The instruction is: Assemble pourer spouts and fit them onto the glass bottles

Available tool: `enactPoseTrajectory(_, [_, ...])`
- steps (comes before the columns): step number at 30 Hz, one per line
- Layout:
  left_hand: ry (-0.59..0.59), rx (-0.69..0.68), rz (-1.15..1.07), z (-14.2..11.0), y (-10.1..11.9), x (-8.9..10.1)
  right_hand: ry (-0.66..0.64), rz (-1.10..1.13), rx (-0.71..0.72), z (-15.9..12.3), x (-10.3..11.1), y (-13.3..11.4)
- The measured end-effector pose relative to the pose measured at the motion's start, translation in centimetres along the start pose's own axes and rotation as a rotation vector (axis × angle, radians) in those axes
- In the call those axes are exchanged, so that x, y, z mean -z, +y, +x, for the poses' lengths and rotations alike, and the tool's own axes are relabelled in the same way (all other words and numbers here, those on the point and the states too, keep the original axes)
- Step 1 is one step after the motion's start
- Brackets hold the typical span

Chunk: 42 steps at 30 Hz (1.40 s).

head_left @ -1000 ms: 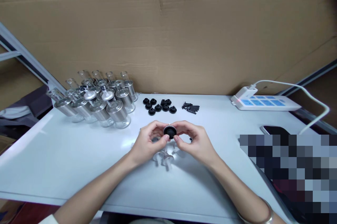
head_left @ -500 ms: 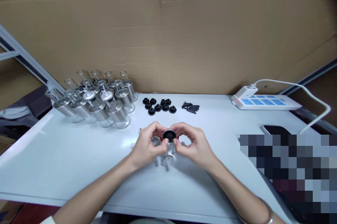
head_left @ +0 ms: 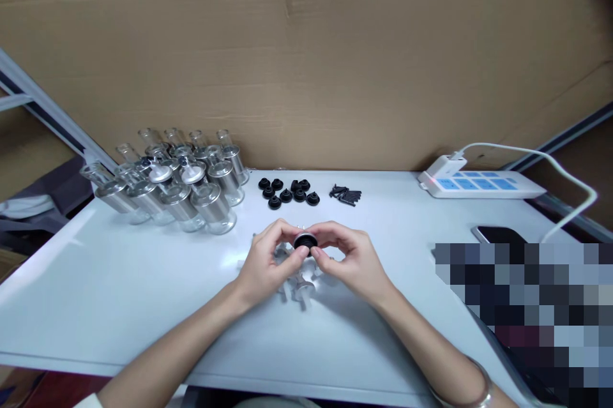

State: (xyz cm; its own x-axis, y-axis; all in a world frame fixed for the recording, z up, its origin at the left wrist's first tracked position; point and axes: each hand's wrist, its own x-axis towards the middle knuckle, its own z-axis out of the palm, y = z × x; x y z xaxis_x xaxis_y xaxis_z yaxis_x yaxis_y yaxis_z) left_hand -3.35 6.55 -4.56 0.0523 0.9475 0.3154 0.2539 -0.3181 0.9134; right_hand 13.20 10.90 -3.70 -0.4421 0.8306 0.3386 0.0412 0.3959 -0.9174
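Observation:
Both my hands meet over the middle of the white table. My left hand and my right hand pinch one small round black cap with a silvery rim between their fingertips. Under my hands lie a few clear plastic pieces, partly hidden. Beyond them sit a group of black rubber caps and a small pile of black screws.
Several glass and metal bottles lie clustered at the back left. A white and blue power strip with its cable sits at the back right, a dark phone near it. A cardboard wall closes off the back. A blurred patch covers the right front.
The black cap has tilted a little between my fingertips, and my hands have shifted slightly. Nothing else on the table has moved.

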Motion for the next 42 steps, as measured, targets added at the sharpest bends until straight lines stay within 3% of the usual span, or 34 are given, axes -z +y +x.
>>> enactPoseTrajectory(10, [0.002,-0.213,0.187,-0.06,-0.14,0.15,0.03,-0.176,0.144,-0.19,0.36,0.1])
enactPoseTrajectory(16, [0.095,-0.419,0.244,0.31,-0.02,0.32,0.017,0.17,-0.002,0.14,0.5,0.02])
enactPoseTrajectory(21, [0.109,-0.508,0.361,0.11,-0.34,0.18,0.029,0.064,-0.048,0.25,0.33,0.12])
enactPoseTrajectory(29, [0.115,-0.507,0.359,0.13,-0.15,0.07,-0.06,0.209,-0.17,0.21,0.14,0.04])
enactPoseTrajectory(36, [0.111,-0.523,0.395,0.1,-0.13,0.07,-0.126,0.362,-0.182,0.37,0.8,-0.25])
enactPoseTrajectory(42, [0.109,-0.521,0.413,0.06,-0.24,0.17,-0.183,0.275,-0.169,0.59,1.01,-0.37])
